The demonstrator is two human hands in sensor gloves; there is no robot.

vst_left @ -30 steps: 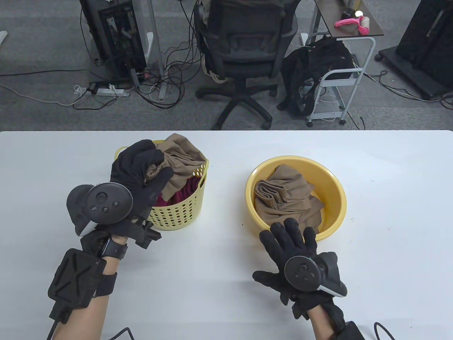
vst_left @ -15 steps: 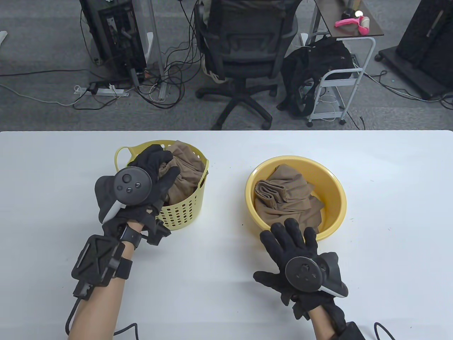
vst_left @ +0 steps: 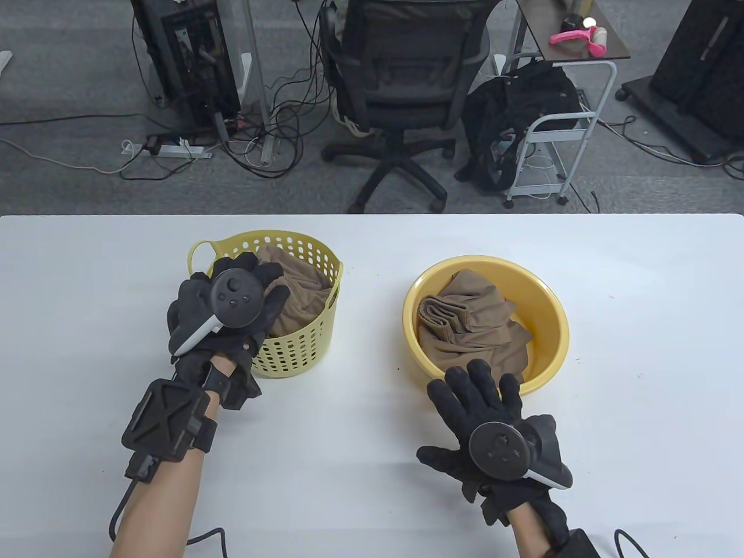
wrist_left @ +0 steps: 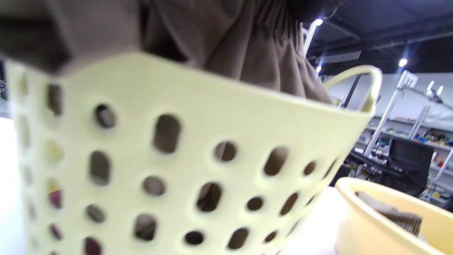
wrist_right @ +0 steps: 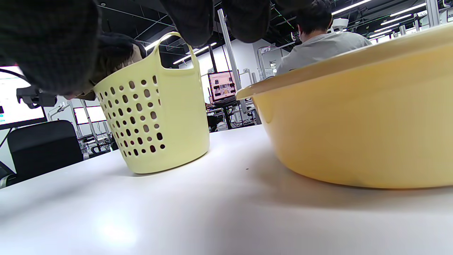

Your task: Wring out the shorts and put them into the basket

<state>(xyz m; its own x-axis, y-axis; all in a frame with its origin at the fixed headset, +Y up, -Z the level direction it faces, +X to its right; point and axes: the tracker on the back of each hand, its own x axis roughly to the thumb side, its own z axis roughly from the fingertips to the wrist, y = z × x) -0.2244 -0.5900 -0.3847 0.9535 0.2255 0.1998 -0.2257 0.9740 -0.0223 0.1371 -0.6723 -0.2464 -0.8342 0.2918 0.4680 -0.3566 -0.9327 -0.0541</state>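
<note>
Shorts of soft tan-brown woven fabric (vst_left: 299,290) sit bunched inside the pale yellow perforated plastic basket (vst_left: 302,343), their creased folds rising to about rim level; in the left wrist view the gathered cloth (wrist_left: 247,46) spills just above the basket wall (wrist_left: 198,117), which is dotted with oval holes. I note my left hand (vst_left: 244,302), black-gloved with a round tracker on its back, reaching over the basket's near-left rim, fingers dipped into the cloth; whether they clutch the fabric or merely rest on it I cannot tell from these views. A glimpse of maroon shows through the lower holes in the left wrist view. Right of the basket and apart from it stands a smooth, round yellow plastic basin (vst_left: 546,302) holding a second folded tan-brown garment with a ribbed edge (vst_left: 465,325). My right hand (vst_left: 482,418) lies flat on the matte white table (vst_left: 639,407), fingers straight and spread, gripping nothing, fingertips just at the basin's near rim. The right wrist view shows the basin's glossy wall (wrist_right: 354,124) and the basket's looped handle (wrist_right: 175,53).
</note>
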